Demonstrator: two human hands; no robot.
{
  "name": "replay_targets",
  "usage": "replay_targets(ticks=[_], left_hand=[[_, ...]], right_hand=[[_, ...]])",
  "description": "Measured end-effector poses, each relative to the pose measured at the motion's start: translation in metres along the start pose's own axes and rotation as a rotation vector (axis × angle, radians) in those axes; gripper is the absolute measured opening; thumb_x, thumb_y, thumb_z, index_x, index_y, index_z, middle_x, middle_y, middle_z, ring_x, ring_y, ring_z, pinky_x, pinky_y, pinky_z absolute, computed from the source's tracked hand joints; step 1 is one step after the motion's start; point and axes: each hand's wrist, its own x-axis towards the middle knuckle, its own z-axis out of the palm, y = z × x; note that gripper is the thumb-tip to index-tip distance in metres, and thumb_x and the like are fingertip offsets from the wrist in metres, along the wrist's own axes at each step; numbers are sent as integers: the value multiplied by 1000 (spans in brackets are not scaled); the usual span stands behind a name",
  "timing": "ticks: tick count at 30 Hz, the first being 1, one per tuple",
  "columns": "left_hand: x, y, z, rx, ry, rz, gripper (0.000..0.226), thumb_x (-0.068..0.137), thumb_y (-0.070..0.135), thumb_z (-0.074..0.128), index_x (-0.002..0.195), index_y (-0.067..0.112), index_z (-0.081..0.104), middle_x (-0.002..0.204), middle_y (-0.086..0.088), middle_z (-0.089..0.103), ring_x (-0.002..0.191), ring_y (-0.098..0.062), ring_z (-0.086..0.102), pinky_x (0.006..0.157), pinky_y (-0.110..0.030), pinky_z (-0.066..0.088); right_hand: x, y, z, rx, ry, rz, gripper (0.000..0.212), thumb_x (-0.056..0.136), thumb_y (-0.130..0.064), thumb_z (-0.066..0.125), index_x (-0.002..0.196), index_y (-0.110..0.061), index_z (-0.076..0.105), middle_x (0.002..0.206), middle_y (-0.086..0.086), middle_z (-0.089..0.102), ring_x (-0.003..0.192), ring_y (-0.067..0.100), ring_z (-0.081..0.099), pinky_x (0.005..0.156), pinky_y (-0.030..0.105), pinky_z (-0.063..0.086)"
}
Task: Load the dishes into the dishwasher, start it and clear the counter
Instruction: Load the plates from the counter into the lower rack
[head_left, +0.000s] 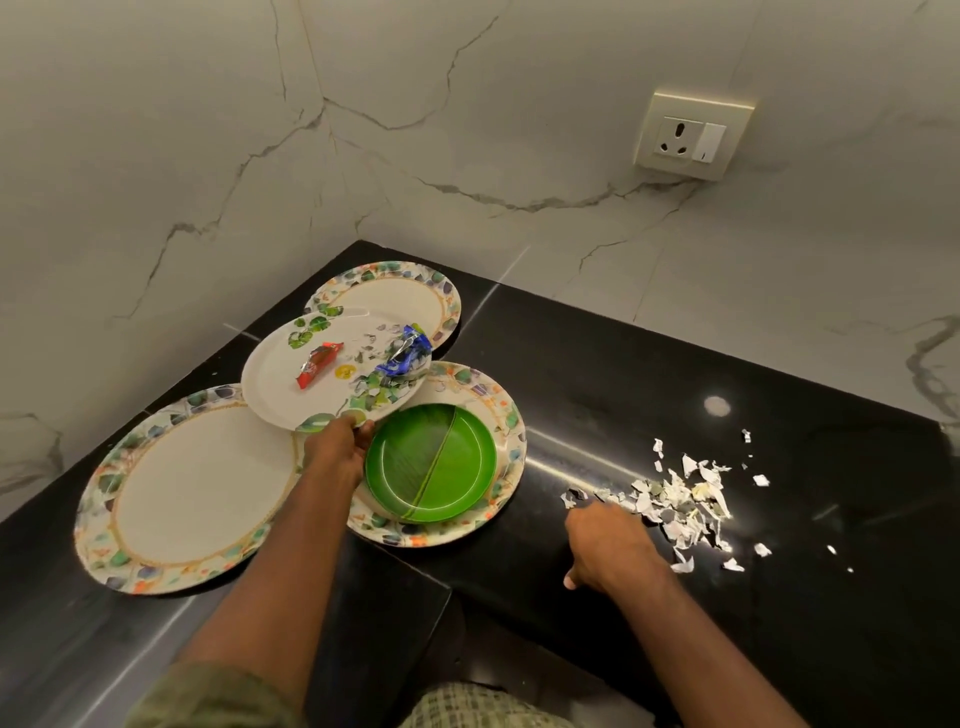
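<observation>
Okay, far left on my black counter (597, 374) lies a large floral-rimmed plate (192, 493); my left hand (335, 452) pinches the near rim of a white leaf-print plate (322, 371), held tilted above the others; on it I see a red wrapper (317, 366), a blue wrapper (408, 351) and paper bits; behind it sits another floral plate (410, 296); right of my hand a green plate (431, 462) rests in a third floral plate (511, 415); my right hand (613, 545) lies knuckles-up on the counter, fingers curled down against the torn paper scraps (685, 501); can't tell if it grips any; wall socket (693, 135) far right.
</observation>
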Motion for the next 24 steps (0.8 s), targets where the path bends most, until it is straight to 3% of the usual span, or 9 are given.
replay_targets(ticks=[4, 7, 11, 15, 17, 19, 22, 24], left_hand=[[-26, 5, 8, 49, -28, 148, 14, 98, -6, 52, 99, 5, 61, 79, -9, 65, 41, -5, 56, 38, -17, 46], [-48, -1, 10, 158, -122, 285, 11, 98, 1, 56, 102, 6, 65, 69, -6, 66, 51, -8, 55, 43, -18, 43], [-83, -21, 18, 359, -262, 541, 15, 100, 12, 60, 98, 3, 71, 56, -1, 66, 48, -10, 58, 48, -25, 47], [-122, -51, 35, 586, -313, 744, 27, 102, 24, 59, 90, 1, 65, 56, -10, 67, 48, -18, 61, 57, -37, 51], [-147, -68, 48, 661, -316, 822, 26, 103, 24, 59, 86, 4, 61, 56, -9, 66, 45, -14, 62, 56, -34, 50], [-166, -83, 59, 735, -338, 905, 26, 104, 24, 59, 85, 6, 59, 58, -7, 66, 45, -8, 63, 55, -30, 48], [-184, -103, 71, 823, -385, 1088, 28, 105, 26, 57, 83, 9, 55, 62, -8, 65, 54, -21, 68, 56, -36, 49], [-195, -114, 78, 868, -393, 1244, 24, 104, 18, 58, 84, 5, 55, 63, -13, 64, 54, -32, 63, 52, -36, 39]], right_hand=[[0, 1, 2, 20, 13, 3, 63, 78, -39, 89, 127, -9, 65, 128, 12, 67, 123, 32, 61, 99, 47, 54], [-2, 3, 2, 37, 15, 4, 63, 78, -40, 89, 128, -10, 65, 128, 12, 67, 123, 33, 61, 100, 47, 54], [-10, 9, 3, 105, 62, -14, 57, 81, -44, 86, 123, -10, 67, 125, 12, 69, 122, 33, 62, 99, 44, 54], [-19, 29, 9, 288, 101, -38, 44, 84, -59, 72, 103, -20, 69, 113, 7, 69, 109, 31, 65, 89, 38, 54], [-26, 45, 13, 429, 113, -28, 43, 85, -62, 69, 98, -22, 69, 108, 1, 70, 103, 25, 67, 86, 36, 54], [-39, 60, 15, 530, 142, -13, 42, 86, -61, 67, 107, -25, 70, 109, -4, 72, 103, 20, 67, 87, 34, 54], [-55, 83, 16, 553, 207, 33, 35, 89, -57, 67, 108, -27, 67, 110, -2, 72, 105, 21, 67, 87, 34, 53], [-64, 98, 17, 590, 226, 62, 34, 91, -56, 67, 111, -29, 68, 111, -3, 72, 105, 20, 68, 89, 36, 55]])
